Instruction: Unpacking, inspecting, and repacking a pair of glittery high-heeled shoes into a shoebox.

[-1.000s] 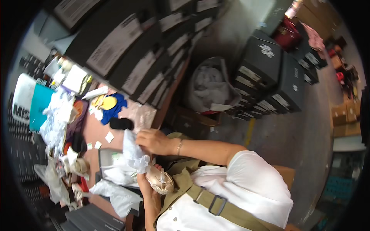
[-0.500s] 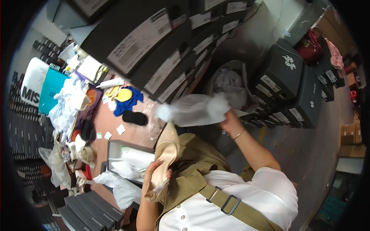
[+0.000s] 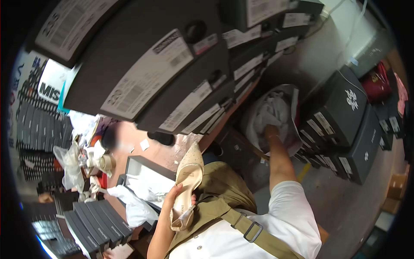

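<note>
A beige pointed-toe shoe [image 3: 190, 172] with a textured surface is gripped in my left hand [image 3: 174, 199], sole down and insole facing up, its toe pointing away from me. My right arm stretches forward and right, down into a large bag [image 3: 295, 117] full of crumpled white paper [image 3: 272, 108]. The fingers of my right hand [image 3: 271, 133] are hidden among the paper. Left of the shoe, an open grey shoebox [image 3: 140, 166] on the table holds white tissue paper [image 3: 148, 183], some of it spilling over the side.
Stacked dark shoeboxes [image 3: 172, 71] rise close in front, over the pinkish table [image 3: 136, 152]. More grey shoeboxes [image 3: 332, 101] stand right of the bag, with a red handbag [image 3: 376, 85] behind. Another row of boxes [image 3: 97, 226] lies lower left. A dark shoe brush or pad [image 3: 161, 138] shows under the stack.
My right hand has gone from holding white paper near the shoe's toe down into the bag. The left hand still holds the shoe. The view has shifted, bringing the stacked boxes closer.
</note>
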`<control>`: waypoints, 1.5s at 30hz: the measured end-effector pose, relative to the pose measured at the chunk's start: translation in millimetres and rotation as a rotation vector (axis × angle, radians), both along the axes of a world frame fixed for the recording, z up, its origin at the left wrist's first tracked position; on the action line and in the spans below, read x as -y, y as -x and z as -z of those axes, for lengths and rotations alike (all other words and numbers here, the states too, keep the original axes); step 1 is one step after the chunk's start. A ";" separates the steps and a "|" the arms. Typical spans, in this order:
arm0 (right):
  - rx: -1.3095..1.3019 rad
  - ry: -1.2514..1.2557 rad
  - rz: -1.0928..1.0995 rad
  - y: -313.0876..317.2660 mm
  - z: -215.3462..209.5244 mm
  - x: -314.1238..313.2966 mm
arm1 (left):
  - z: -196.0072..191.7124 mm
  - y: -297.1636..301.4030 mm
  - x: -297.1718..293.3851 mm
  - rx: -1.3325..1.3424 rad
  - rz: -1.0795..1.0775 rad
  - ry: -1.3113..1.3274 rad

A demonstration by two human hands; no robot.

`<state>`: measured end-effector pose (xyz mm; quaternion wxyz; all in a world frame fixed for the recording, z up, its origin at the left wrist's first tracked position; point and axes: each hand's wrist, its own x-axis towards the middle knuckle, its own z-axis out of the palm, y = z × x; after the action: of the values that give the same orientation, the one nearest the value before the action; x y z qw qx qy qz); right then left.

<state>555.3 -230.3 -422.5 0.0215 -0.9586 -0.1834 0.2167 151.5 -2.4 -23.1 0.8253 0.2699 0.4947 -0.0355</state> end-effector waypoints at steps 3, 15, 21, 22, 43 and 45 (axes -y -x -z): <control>0.027 0.120 -0.186 -36.2 -7.3 34.6 | 4.7 -6.4 -7.4 0.055 0.039 -0.028; -0.608 -1.103 -1.179 279.1 -402.7 -166.5 | -4.8 15.5 11.8 0.389 -0.639 -0.315; -0.184 -0.920 -1.318 348.7 -365.6 -287.3 | 26.0 54.1 0.9 0.425 -0.750 -0.770; -0.217 -0.843 -1.310 360.5 -356.1 -289.5 | 34.2 63.8 -0.7 0.380 -0.703 -0.814; -1.078 -1.148 -0.648 379.8 -405.1 -261.0 | 15.7 213.7 -27.7 0.624 -0.568 -0.142; -1.182 -1.170 -0.620 378.7 -406.8 -275.4 | 17.9 219.0 -25.8 0.680 -0.581 -0.090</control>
<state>176.5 45.1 -15.7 0.5398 -0.4327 -0.4750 0.5438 -67.4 23.3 -40.9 0.9042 0.1516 0.2517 0.3101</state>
